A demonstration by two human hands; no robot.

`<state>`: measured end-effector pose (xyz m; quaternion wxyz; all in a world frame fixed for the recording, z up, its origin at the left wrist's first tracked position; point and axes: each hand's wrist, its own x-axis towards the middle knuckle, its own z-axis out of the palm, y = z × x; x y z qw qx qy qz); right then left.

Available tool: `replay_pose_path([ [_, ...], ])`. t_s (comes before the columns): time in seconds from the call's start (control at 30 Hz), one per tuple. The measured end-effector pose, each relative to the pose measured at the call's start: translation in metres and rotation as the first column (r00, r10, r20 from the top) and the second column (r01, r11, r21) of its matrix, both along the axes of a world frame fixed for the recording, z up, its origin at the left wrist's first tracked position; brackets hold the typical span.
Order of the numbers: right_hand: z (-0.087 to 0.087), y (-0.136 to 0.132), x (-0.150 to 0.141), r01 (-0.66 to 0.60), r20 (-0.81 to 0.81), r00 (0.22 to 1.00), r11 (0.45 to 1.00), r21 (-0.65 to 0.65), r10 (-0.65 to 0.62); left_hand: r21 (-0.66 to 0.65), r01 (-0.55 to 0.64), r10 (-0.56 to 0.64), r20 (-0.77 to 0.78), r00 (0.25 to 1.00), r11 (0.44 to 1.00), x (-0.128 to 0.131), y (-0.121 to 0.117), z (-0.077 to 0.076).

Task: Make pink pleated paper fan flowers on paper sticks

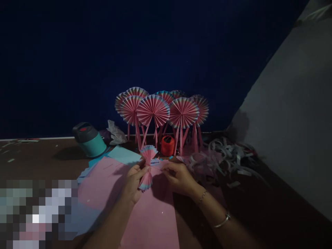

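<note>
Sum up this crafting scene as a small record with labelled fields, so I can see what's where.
Left hand: holding pleated pink-and-blue paper, gathered at its middle
Right hand: fingertips together, right of that piece; anything between them is too fine to make out
Standing behind: round pleated fans on pink paper legs
Near the fans: red spool
Left side: teal container, dark lid
Right side: heap of curled strips
Under the hands: pink sheet

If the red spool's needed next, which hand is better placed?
Probably the right hand: it looks nearer the red spool, while the left hand holds the pleated paper.
</note>
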<state>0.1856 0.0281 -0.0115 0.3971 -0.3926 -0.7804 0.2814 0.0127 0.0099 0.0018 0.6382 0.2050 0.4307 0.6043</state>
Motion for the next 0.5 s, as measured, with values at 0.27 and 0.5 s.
replay_pose_path([
  [0.27, 0.003, -0.012, -0.007, 0.075, 0.215, 0.970, 0.982, 0.174, -0.112, -0.009, 0.055, -0.055, -0.058, 0.997, 0.998, 0.004, -0.001, -0.011],
  [0.5, -0.003, -0.013, -0.011, 0.132, 0.239, 0.953, 0.964, 0.231, -0.188, 0.015, 0.049, -0.046, -0.132, 0.990, 0.999, 0.004, -0.001, -0.011],
])
